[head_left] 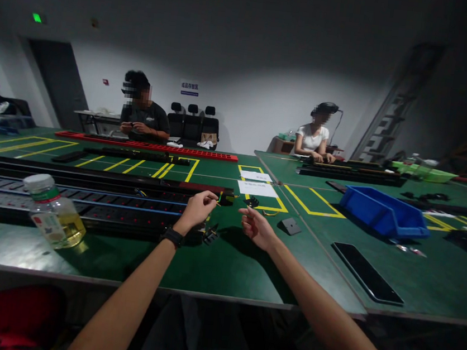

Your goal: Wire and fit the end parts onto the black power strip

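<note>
Long black rail-like housings (119, 212) lie across the left side of the table, with rows of red dots and blue strips on them. At their right end, my left hand (199, 210) is pinched around a thin green-yellow wire (219, 197). To its right, my right hand (258, 228) has thumb and forefinger pressed together; whatever is between them is too small to make out. Just beyond those fingertips is a small black bracket-like part (252, 201), with a yellow wire (271, 213) beside it. Another black part (210, 234) sits at the housing end below my left hand.
A bottle of yellow liquid (54, 213) stands at the left, on the near side. Right of my hands are a flat dark plate (290, 226), a tablet-like black slab (368, 272) and a blue bin (385, 211). White paper (257, 189) lies ahead. Other people work across the table.
</note>
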Tool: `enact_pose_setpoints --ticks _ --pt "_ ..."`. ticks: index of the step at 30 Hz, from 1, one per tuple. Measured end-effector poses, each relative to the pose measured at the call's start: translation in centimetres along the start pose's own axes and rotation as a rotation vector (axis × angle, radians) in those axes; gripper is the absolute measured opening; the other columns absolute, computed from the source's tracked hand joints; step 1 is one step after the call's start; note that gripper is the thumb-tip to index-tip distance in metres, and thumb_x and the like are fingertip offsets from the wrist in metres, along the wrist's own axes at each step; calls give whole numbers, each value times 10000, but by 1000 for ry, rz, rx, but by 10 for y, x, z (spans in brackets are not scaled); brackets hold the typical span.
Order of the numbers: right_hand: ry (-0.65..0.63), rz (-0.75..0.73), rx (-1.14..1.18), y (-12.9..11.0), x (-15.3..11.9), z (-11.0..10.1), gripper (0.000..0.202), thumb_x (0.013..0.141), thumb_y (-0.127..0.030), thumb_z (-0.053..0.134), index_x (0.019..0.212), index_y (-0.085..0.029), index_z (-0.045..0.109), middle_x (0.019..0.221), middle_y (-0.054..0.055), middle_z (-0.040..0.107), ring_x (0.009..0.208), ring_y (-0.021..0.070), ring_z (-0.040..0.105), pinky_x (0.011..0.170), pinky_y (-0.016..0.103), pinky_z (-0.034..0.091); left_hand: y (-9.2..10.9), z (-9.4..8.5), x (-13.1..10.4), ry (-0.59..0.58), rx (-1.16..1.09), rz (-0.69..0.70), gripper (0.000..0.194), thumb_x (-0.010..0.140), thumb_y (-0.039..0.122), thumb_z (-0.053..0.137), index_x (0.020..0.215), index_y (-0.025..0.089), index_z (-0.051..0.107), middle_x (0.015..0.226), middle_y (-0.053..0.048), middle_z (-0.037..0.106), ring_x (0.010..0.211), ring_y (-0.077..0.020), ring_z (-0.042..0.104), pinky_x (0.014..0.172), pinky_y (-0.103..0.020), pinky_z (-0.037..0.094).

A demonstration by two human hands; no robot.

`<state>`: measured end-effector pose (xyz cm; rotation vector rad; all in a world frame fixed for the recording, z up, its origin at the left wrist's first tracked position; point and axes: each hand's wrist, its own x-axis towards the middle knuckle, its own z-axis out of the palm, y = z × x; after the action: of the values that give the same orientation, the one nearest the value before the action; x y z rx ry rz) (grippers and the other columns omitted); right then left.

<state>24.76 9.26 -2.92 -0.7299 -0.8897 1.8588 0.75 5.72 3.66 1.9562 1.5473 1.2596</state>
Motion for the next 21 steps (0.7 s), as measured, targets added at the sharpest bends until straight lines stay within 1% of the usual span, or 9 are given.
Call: enact_pose_setpoints --ticks 2,4,9,14,18,21 --pt "-33 -1 -8 1 0 0 314 830 -423 811 968 -161 709 629 -55 504 489 58 356 396 184 236 -6 -10 6 -10 93 -11 184 908 255 584 932 199 758 964 -68 813 913 -207 748 825 -293 561" --pt "-50 -7 -16 1 0 1 332 814 -436 826 954 -160 706 630 -57 502 492 56 340 400 192 219 -12 -17 10 -20 187 -29 214 933 291 575 956 201 768 1012 -76 815 969 -222 748 867 -303 560" --pt "-74 -26 -62 1 0 1 327 823 -473 811 931 -185 699 619 -55 479 501 71 328 416 231 198 -22 -26 9 -90 294 -39 219 932 309 598 955 210 792 1010 -82 816 963 -250 747 886 -332 550" --pt "-83 -46 -125 1 2 1 360 827 -529 802 920 -199 689 606 -63 435 488 77 304 425 248 186 -20 -27 3 -203 478 -1 238 951 311 597 1058 260 803 1102 -58 813 1032 -241 740 895 -317 536" --pt "-79 -30 -105 2 3 2 375 792 -512 836 916 -184 703 616 -64 456 491 66 307 424 225 188 -12 -24 -1 -212 583 7 256 969 308 570 1073 283 803 1151 -45 805 1076 -249 730 885 -314 524" --pt "-83 -28 -107 1 2 2 371 800 -506 829 915 -175 706 611 -67 453 488 65 311 417 221 192 -10 -20 -4 -203 615 -2 269 979 329 553 1080 287 798 1153 -49 804 1086 -253 725 879 -313 519"
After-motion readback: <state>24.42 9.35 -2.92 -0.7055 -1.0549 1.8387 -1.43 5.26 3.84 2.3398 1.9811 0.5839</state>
